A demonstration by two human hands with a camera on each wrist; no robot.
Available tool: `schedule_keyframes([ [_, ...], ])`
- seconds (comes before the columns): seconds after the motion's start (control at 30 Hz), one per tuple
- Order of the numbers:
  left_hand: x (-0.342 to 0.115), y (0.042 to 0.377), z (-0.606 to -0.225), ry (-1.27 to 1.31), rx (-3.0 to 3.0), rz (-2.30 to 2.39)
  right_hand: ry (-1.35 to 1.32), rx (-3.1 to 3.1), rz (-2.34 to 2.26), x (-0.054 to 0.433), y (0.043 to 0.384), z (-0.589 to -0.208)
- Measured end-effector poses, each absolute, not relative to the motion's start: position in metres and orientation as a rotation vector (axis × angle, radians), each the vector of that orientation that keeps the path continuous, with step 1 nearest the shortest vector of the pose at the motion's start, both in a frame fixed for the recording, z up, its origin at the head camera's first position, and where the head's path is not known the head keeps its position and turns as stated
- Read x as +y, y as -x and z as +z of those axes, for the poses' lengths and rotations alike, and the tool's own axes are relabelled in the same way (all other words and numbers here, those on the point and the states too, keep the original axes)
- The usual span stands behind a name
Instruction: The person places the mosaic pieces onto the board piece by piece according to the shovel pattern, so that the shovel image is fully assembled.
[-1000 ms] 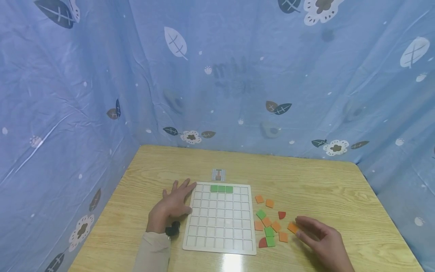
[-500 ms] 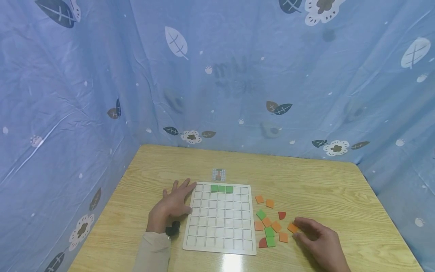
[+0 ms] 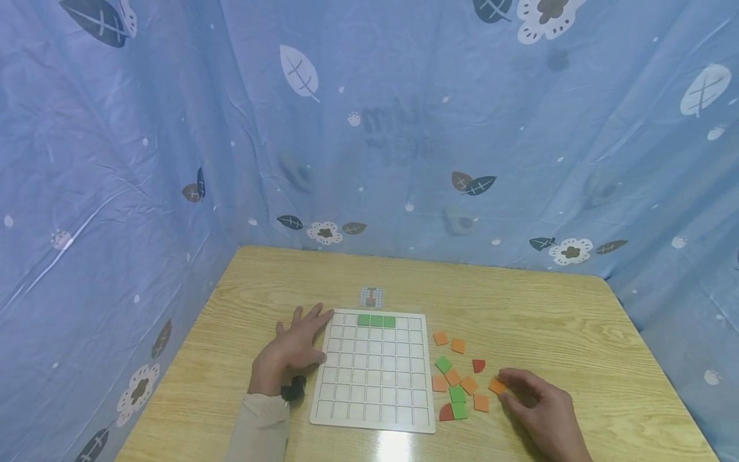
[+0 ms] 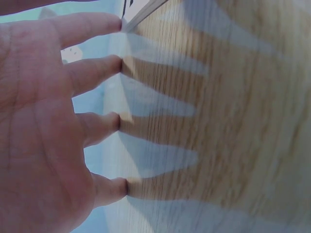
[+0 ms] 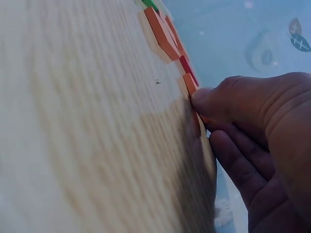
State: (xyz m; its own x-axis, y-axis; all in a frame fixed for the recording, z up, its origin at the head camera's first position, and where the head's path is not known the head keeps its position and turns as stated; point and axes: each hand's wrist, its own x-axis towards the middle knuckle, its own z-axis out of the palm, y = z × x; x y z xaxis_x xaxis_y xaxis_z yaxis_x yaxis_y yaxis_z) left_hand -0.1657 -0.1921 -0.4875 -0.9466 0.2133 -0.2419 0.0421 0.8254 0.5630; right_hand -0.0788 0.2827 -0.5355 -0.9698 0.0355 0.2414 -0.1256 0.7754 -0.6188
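A white square grid board (image 3: 374,426) lies on the table, with three green tiles (image 3: 376,321) side by side in its far row. My left hand (image 3: 296,343) rests at the board's left edge, fingers spread; in the left wrist view its fingertips (image 4: 116,121) touch the wood. Right of the board, my right hand (image 3: 545,407) pinches an orange square tile (image 3: 496,385) between thumb and fingers, the tile still down at table level. In the right wrist view the thumb (image 5: 201,99) presses on the tile's edge, hiding part of it.
Loose orange tiles (image 3: 482,403), green tiles (image 3: 457,394) and red quarter-round tiles (image 3: 479,366) lie between the board and my right hand. A small patterned card (image 3: 371,297) sits beyond the board. A blue curtain (image 3: 404,160) hangs behind the wooden table (image 3: 519,308).
My right hand has shifted slightly left, its thumb and fingers closing in on the orange tile. The left hand and the board have stayed put.
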Motion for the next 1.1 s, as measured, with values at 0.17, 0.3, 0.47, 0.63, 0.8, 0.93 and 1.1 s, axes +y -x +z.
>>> schedule_keyframes([
  [0.17, -0.192, 0.167, -0.488, -0.200, 2.711, 0.817, -0.071, -2.726, 0.992, 0.283, 0.078, -0.534],
  [0.3, -0.193, 0.167, -0.488, -0.205, 2.714, 0.814, -0.048, -2.759, 1.007, 0.283, 0.078, -0.531],
  [0.47, -0.193, 0.167, -0.488, -0.201, 2.710, 0.811, -0.066, -2.770, 1.036, 0.284, 0.080, -0.523],
  [0.63, -0.193, 0.167, -0.488, -0.194, 2.718, 0.799, -0.185, -2.692, 1.070, 0.285, 0.088, -0.508],
  [0.8, -0.193, 0.168, -0.488, -0.200, 2.720, 0.797, -0.311, -2.628, 1.027, 0.283, 0.100, -0.492],
  [0.93, -0.193, 0.168, -0.488, -0.202, 2.720, 0.801, -0.367, -2.614, 1.017, 0.276, 0.110, -0.480],
  [1.1, -0.193, 0.166, -0.488, -0.196, 2.713, 0.815, -0.446, -2.597, 0.998, 0.264, 0.124, -0.469],
])
